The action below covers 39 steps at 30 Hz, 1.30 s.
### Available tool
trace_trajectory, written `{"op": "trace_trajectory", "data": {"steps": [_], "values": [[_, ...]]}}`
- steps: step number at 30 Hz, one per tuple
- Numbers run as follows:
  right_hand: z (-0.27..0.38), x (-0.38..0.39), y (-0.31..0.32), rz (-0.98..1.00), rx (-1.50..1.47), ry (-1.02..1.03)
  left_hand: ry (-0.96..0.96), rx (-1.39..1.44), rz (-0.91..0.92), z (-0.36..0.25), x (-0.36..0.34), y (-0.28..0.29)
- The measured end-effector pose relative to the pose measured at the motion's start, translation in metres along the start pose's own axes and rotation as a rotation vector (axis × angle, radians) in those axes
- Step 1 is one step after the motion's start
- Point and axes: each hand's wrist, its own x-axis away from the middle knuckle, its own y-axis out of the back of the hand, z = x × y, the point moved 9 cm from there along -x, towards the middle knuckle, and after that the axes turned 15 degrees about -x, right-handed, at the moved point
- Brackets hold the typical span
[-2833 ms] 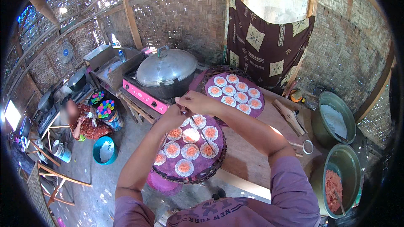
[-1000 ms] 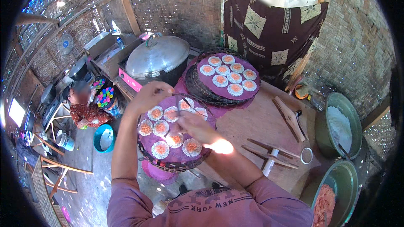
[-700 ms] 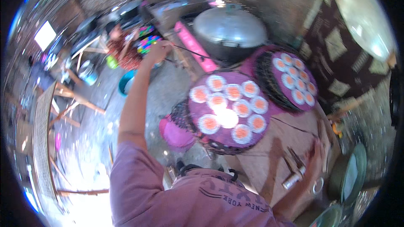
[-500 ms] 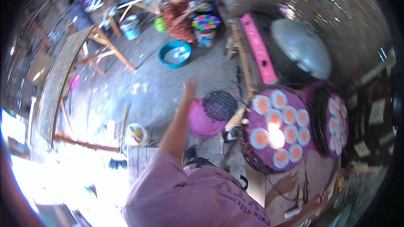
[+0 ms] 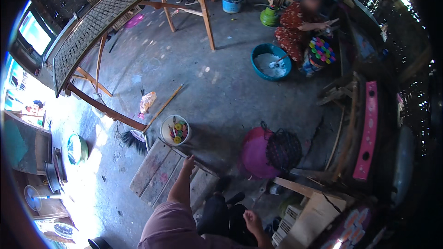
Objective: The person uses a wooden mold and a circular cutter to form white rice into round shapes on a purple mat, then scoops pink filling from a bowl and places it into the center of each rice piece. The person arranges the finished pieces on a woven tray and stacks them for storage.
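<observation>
My left hand hangs over a low wooden bench, nothing visible in it; how its fingers lie is hard to make out. Beside the bench is a white bucket with several colourful round pieces inside. My right hand is held in front of my dark trousers, fingers curled in and no object showing. To its right is a wooden surface, and past that a purple round tray bearing pale orange-and-white round pieces, partly cut off in shadow.
A pink basin and dark woven basket sit on the floor ahead. Beyond, a person sits by a teal basin. A broom lies left, near a woven-topped table. A pink-fronted stove stands right.
My view has swung left, so the tray and stove shift to the right edge. My right hand has come away from the tray's side to before my body; my left arm hangs lower.
</observation>
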Motion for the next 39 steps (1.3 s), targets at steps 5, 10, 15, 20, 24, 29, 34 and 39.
{"op": "trace_trajectory", "data": {"steps": [5,10,15,20,24,29,34,39], "values": [[-0.163,-0.016,-0.043,0.220,0.810,-0.444,0.070,0.806,0.057,0.011,-0.150,0.013],[-0.166,-0.065,-0.046,0.297,0.903,-0.298,0.200,1.003,-0.130,0.059,-0.266,0.013],[-0.161,-0.090,-0.033,0.032,0.629,-0.236,0.042,0.901,-0.036,0.061,-0.331,0.022],[-0.136,-0.086,-0.038,0.161,0.875,-0.214,-0.042,1.190,-0.126,0.017,-0.325,0.029],[-0.109,-0.074,-0.033,0.150,0.811,-0.223,-0.270,0.639,-0.151,0.000,-0.228,0.006],[-0.116,-0.052,-0.027,0.128,0.824,-0.155,-0.380,0.382,0.114,-0.049,-0.019,-0.033],[-0.084,-0.030,0.008,-0.224,0.219,-0.188,-0.376,0.030,0.491,-0.128,0.204,-0.089],[0.093,0.072,0.105,-0.721,-0.112,0.436,-0.368,-0.225,0.708,-0.156,0.355,-0.128]]}}
